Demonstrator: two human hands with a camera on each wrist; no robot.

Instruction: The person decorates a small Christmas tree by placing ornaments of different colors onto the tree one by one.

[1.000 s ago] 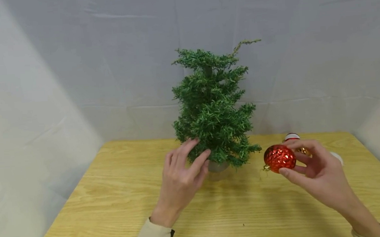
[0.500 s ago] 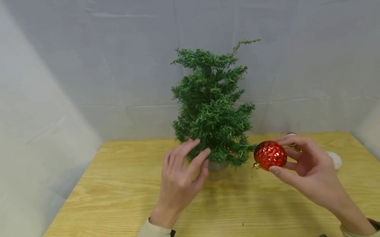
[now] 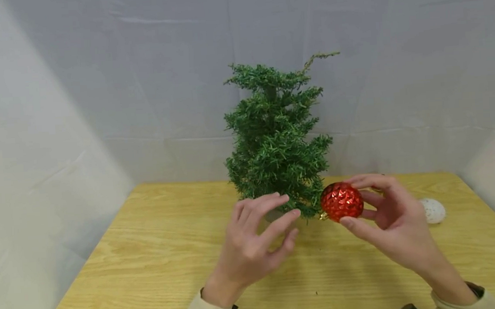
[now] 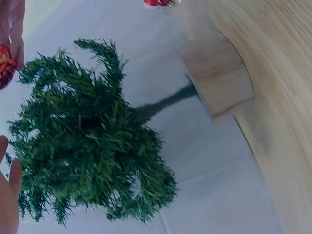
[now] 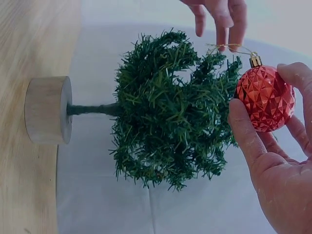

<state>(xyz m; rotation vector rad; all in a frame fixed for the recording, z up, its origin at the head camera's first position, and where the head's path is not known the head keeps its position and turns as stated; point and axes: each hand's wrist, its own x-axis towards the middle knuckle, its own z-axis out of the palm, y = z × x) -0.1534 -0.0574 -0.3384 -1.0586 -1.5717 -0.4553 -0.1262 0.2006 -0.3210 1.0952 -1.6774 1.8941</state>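
Observation:
My right hand holds a shiny red faceted Christmas bauble between thumb and fingers, at the tree's lower right. The bauble's gold cap points left, and a thin gold hanging loop trails from it. Across from it, my left hand is held in front of the tree's lower part, fingers apart and slightly bent, gripping nothing. In the right wrist view its fingertips are right at the loop. A small artificial Christmas tree stands upright behind both hands on a round wooden base.
A white speckled ball lies on the wooden table, to the right of my right hand. Part of a red and white ornament shows at the top of the left wrist view. A pale cloth backdrop hangs behind.
My right hand has brought the red bauble leftward to the tree's edge. My left hand has shifted right, towards the bauble. The white ball is now fully uncovered.

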